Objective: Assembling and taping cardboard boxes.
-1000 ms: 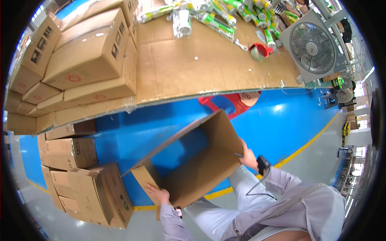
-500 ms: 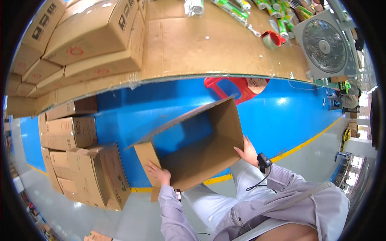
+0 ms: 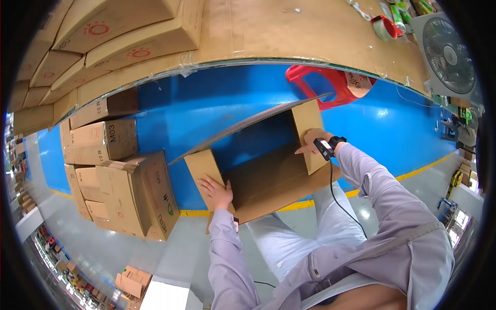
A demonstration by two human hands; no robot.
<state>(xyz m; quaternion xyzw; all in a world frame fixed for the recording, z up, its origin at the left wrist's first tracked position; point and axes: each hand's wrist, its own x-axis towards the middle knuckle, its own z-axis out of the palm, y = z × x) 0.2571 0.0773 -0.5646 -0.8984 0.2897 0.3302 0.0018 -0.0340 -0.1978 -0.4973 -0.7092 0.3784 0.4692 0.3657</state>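
A person seen from above holds an open, empty cardboard box at the centre of the frame, resting on their lap with its open mouth facing up and away. The box's long axis runs from lower left to upper right, and one hand sits at each end. The left hand, lower left of the box, lies flat with fingers spread over a folded end flap, pressing rather than gripping. The right hand, upper right, is loosely curled over the opposite end flap — fingers bent on the cardboard, not closed round it. A small black device rides on that wrist, its cable trailing down. Stacked cartons stand at the left. A cardboard-covered table spans the top, with a red stool beneath it and a fan at upper right.
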